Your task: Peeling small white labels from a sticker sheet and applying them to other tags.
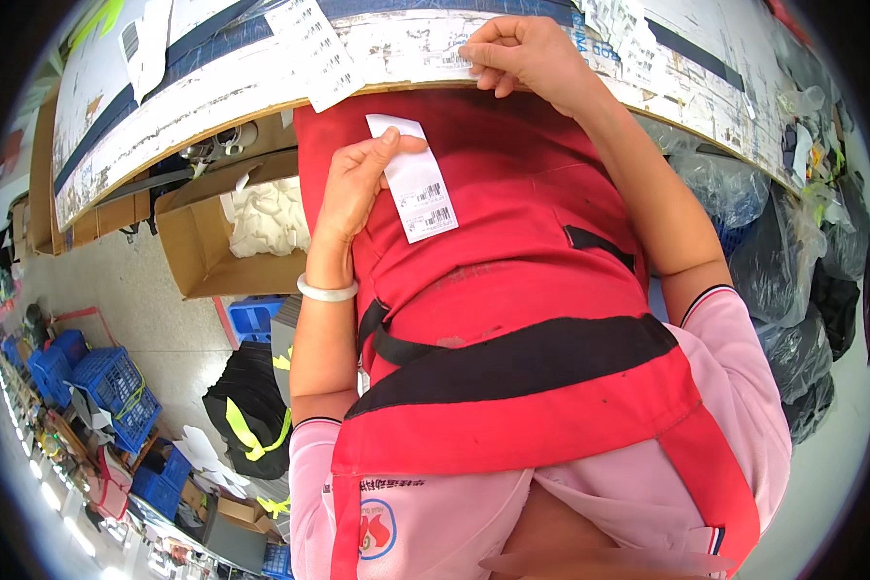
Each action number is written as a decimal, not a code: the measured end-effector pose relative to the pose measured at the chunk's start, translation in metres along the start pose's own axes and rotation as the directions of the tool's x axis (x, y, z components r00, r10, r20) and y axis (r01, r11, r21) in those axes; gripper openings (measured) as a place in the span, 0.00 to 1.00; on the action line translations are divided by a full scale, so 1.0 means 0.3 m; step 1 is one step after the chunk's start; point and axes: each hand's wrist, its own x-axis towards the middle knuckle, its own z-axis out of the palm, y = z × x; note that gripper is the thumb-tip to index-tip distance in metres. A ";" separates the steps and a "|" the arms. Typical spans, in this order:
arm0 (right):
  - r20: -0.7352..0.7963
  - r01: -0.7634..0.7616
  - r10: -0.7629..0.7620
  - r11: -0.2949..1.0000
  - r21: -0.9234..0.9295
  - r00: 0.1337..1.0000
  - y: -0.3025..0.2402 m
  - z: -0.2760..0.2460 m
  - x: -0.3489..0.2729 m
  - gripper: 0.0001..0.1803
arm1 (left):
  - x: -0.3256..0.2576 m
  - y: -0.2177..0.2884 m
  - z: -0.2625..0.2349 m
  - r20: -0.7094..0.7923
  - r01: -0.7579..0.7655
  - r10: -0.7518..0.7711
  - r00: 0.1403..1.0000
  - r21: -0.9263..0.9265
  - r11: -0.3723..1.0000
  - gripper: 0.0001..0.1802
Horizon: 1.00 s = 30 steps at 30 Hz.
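My left hand [356, 179] is closed on a white strip of barcode labels [421, 198], with the thumb across its upper part. The strip hangs in front of my red apron [512, 222], its printed end downward. At the near edge of the worn white table [203, 92], my right hand [536, 63] pinches at a small white barcode label [452, 62]. This label lies at the fingertips, against the tabletop; whether it is stuck down I cannot tell.
Another label strip [317, 53] hangs over the table edge. An open cardboard box [188, 242] with off-white pieces stands below left. Blue crates [116, 387] and a black bundle with a lime strap [248, 411] are on the left floor. Plastic bags [778, 261] crowd the right.
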 end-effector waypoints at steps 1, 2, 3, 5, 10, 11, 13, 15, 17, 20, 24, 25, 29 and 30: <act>-0.002 -0.019 0.019 1.000 -0.016 1.000 -0.007 0.004 0.003 0.10 | 0.000 -0.003 -0.002 -0.001 0.002 -0.002 1.000 -0.001 1.000 0.22; -0.004 -0.037 0.037 0.999 -0.031 0.999 -0.009 0.006 0.004 0.10 | 0.002 -0.005 -0.006 -0.004 0.006 -0.006 1.000 0.006 1.000 0.22; -0.004 -0.037 0.037 0.999 -0.031 0.999 -0.004 0.007 0.008 0.10 | 0.003 -0.006 -0.008 -0.008 0.011 -0.011 1.000 0.012 1.000 0.21; 0.010 -0.025 0.025 1.000 0.018 1.000 0.012 0.008 0.017 0.10 | 0.003 -0.006 -0.008 -0.003 0.015 -0.015 1.000 0.004 1.000 0.21; 0.031 -0.009 0.009 1.000 0.001 0.999 0.021 0.009 0.020 0.10 | 0.005 -0.009 -0.004 -0.008 0.016 -0.016 1.000 -0.029 0.999 0.20; 0.037 0.004 -0.004 1.000 0.001 0.999 0.022 0.009 0.021 0.10 | 0.006 -0.009 -0.007 -0.005 0.016 -0.016 1.000 -0.020 1.000 0.20; 0.031 0.002 -0.002 1.000 -0.002 1.000 0.020 0.011 0.019 0.10 | 0.008 -0.010 -0.010 -0.003 0.015 -0.015 1.000 -0.011 1.000 0.19; 0.026 0.002 -0.002 1.000 -0.004 1.000 0.019 0.014 0.018 0.10 | 0.009 -0.011 -0.013 0.010 0.022 -0.022 1.000 -0.013 1.000 0.19; 0.025 0.043 -0.043 0.999 -0.025 0.999 0.022 0.015 0.019 0.11 | 0.008 -0.011 -0.013 0.008 0.016 -0.016 1.000 -0.005 1.000 0.19; 0.021 0.039 -0.039 0.999 -0.017 0.999 0.027 0.017 0.021 0.11 | 0.007 -0.009 -0.012 0.011 0.015 -0.015 1.000 -0.004 1.000 0.19; 0.026 0.050 -0.049 0.998 -0.042 0.998 0.027 0.018 0.023 0.11 | 0.006 -0.005 -0.006 0.011 0.017 -0.016 1.000 -0.013 1.000 0.18; 0.020 0.061 -0.061 0.997 -0.043 0.998 0.030 0.020 0.021 0.11 | 0.006 -0.006 -0.007 0.011 0.017 -0.017 1.000 -0.013 1.000 0.18; 0.021 -0.001 0.000 0.998 0.070 1.000 0.017 0.020 0.025 0.08 | 0.009 -0.010 -0.013 0.022 0.018 -0.018 1.000 -0.011 1.000 0.18; 0.021 -0.002 0.000 0.998 0.070 1.000 0.010 0.019 0.023 0.08 | 0.009 -0.010 -0.014 0.024 0.015 -0.014 1.000 -0.007 1.000 0.18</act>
